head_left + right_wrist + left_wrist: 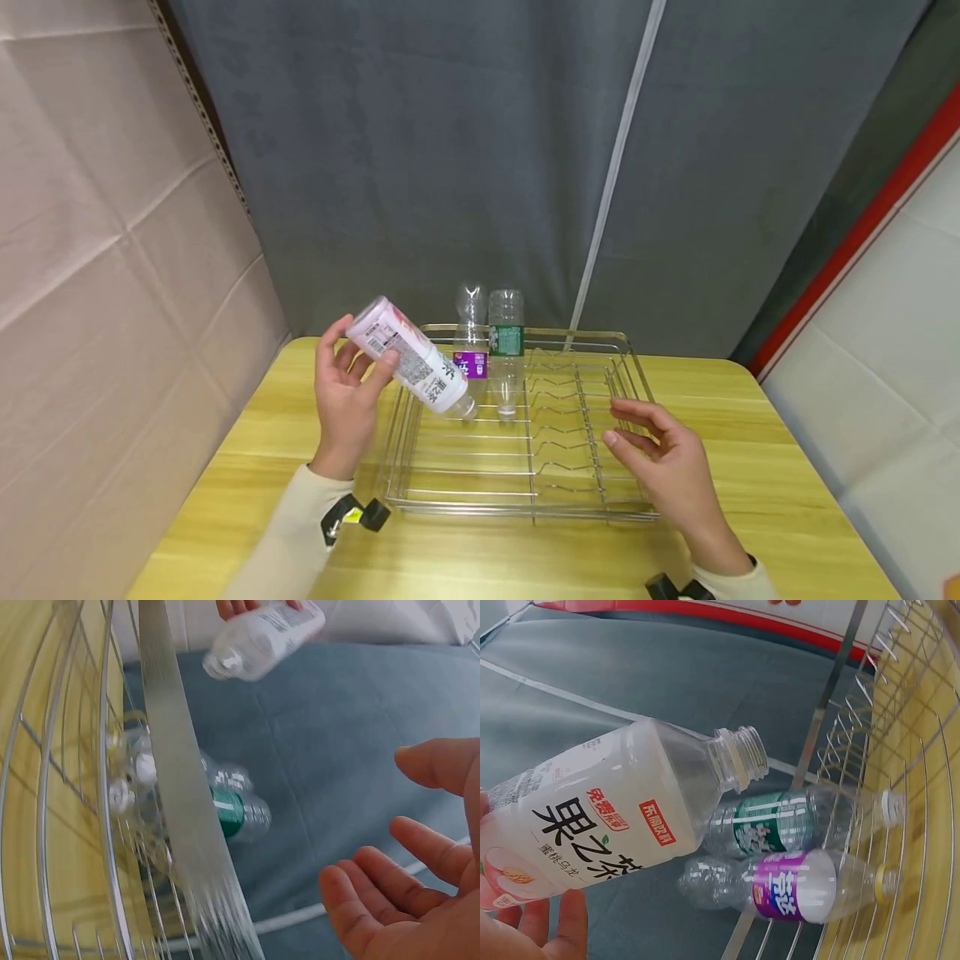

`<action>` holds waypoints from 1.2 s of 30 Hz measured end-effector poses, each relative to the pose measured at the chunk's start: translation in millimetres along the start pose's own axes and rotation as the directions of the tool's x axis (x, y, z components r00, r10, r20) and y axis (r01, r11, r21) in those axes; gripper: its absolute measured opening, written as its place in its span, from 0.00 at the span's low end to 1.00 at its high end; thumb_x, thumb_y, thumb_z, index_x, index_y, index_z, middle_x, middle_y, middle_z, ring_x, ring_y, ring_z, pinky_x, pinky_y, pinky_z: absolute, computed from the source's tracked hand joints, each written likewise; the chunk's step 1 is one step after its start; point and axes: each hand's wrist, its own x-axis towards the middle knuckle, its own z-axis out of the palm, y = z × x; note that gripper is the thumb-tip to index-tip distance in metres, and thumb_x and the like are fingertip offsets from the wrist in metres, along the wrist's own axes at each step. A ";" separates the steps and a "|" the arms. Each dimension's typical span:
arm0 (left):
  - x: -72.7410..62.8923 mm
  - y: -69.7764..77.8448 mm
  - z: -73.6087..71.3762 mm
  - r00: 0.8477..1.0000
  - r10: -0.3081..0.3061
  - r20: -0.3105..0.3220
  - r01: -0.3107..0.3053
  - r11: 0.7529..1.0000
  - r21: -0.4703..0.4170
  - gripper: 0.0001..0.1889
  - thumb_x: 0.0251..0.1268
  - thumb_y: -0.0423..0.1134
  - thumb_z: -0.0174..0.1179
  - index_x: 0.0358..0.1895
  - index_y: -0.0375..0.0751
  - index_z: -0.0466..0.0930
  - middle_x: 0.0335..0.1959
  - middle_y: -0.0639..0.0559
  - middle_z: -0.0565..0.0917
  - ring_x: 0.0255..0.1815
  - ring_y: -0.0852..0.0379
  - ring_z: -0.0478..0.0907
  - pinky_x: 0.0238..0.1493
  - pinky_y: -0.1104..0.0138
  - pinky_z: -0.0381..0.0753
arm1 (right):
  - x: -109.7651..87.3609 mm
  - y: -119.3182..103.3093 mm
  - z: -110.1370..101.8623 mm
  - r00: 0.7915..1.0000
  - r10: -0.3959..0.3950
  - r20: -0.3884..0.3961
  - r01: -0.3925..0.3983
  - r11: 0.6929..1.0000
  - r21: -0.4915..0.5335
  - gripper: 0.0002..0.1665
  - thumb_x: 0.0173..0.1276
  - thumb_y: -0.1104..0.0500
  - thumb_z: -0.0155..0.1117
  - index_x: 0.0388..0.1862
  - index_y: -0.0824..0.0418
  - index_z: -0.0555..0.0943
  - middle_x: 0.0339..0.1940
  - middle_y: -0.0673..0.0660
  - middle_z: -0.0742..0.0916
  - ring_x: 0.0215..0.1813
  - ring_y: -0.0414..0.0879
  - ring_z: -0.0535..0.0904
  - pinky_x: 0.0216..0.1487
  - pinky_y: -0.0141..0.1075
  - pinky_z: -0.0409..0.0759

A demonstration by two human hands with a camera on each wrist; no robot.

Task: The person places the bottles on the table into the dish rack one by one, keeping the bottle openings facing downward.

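My left hand (348, 404) grips a plastic bottle with a white and pink peach label (408, 357), tilted with its uncapped neck (742, 757) pointing down and right. It is held over the left part of a wire dish rack (465, 493). Two empty bottles stand neck-down in the rack's back part: one with a purple label (470, 364), the other with a green label (507, 340). Over the rack's right side, my right hand (667, 462) holds nothing, its fingers loosely bent and the thumb apart from them.
The rack sits on a yellow wood-grain table (247, 475). Wavy wire dividers (558, 433) run along its right half. Behind the table hangs a grey curtain (420, 167); a pale cloth wall (112, 250) stands at the left and a white panel (885, 350) at the right.
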 end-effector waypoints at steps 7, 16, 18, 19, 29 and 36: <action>21.1 -9.2 -6.0 1.000 0.012 -0.018 -0.009 0.991 0.137 0.40 0.63 0.22 0.71 0.76 0.47 0.67 0.57 0.49 0.80 0.54 0.51 0.82 0.50 0.73 0.89 | -3.6 6.3 -20.8 1.000 0.020 0.019 -0.019 0.995 -0.095 0.24 0.73 0.66 0.71 0.66 0.67 0.80 0.61 0.40 0.85 0.60 0.28 0.82 0.55 0.25 0.87; 42.2 -22.4 -7.3 0.999 -0.034 0.007 0.031 0.960 0.280 0.38 0.64 0.31 0.75 0.76 0.55 0.71 0.60 0.48 0.80 0.54 0.50 0.83 0.47 0.76 0.88 | -10.8 23.4 -40.9 1.000 0.019 0.015 -0.013 0.954 -0.300 0.26 0.71 0.64 0.74 0.66 0.64 0.81 0.62 0.41 0.84 0.60 0.22 0.78 0.55 0.18 0.83; 46.5 -26.5 -7.9 0.998 -0.055 0.016 0.047 0.943 0.328 0.38 0.64 0.33 0.75 0.76 0.57 0.71 0.62 0.47 0.80 0.55 0.50 0.82 0.47 0.76 0.87 | -12.0 26.2 -44.8 1.000 0.019 0.005 -0.016 0.937 -0.350 0.27 0.70 0.63 0.75 0.66 0.63 0.81 0.63 0.45 0.84 0.60 0.20 0.75 0.56 0.16 0.81; 48.4 -28.4 -8.0 0.998 -0.067 0.021 0.055 0.934 0.354 0.38 0.65 0.35 0.75 0.77 0.59 0.71 0.63 0.47 0.80 0.56 0.49 0.82 0.47 0.77 0.86 | -12.1 27.5 -46.8 1.000 0.021 0.003 -0.019 0.930 -0.367 0.27 0.70 0.63 0.75 0.67 0.62 0.81 0.63 0.48 0.84 0.60 0.19 0.74 0.56 0.15 0.80; 64.2 -42.6 -0.1 0.987 -0.155 0.032 0.110 0.822 0.559 0.41 0.62 0.45 0.78 0.78 0.66 0.69 0.66 0.45 0.80 0.60 0.44 0.82 0.55 0.55 0.86 | -16.2 38.6 -58.6 0.994 0.104 0.011 -0.087 0.881 -0.466 0.30 0.72 0.55 0.75 0.71 0.57 0.79 0.68 0.57 0.83 0.61 0.19 0.71 0.53 0.13 0.78; 70.3 -52.7 8.1 0.978 -0.200 0.062 0.109 0.739 0.665 0.44 0.61 0.46 0.78 0.80 0.60 0.67 0.66 0.43 0.81 0.56 0.43 0.83 0.53 0.51 0.88 | -19.1 43.8 -64.0 0.964 0.263 0.024 -0.223 0.860 -0.459 0.35 0.75 0.46 0.71 0.76 0.56 0.75 0.73 0.60 0.79 0.64 0.38 0.80 0.50 0.20 0.83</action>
